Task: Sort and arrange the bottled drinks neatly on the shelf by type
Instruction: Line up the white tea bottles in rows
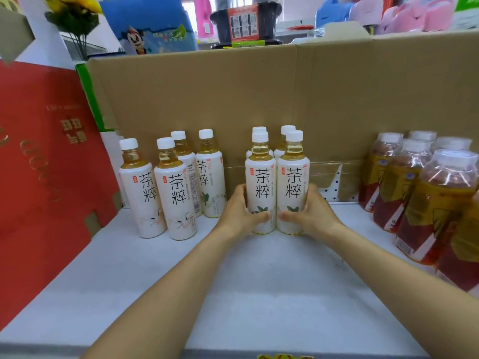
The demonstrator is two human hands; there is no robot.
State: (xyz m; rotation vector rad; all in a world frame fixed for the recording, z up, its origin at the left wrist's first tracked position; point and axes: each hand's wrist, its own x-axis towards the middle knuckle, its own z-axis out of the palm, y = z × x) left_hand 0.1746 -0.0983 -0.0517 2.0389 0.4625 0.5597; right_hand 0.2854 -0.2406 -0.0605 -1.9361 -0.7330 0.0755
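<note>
The left grip [241, 213] and right grip [311, 215] were each curled round a front tea bottle [260, 185] on the shelf [259, 281]. Two bottles behind [287, 129] showed only caps; the amber bottles [438, 203] at right were cut off.

Rear tea bottles [259, 130] behind front pair [261, 187]

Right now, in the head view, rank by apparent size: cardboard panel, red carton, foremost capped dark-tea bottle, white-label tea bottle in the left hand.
1. cardboard panel
2. red carton
3. foremost capped dark-tea bottle, but it is nearer the camera, so unsure
4. white-label tea bottle in the left hand
</note>
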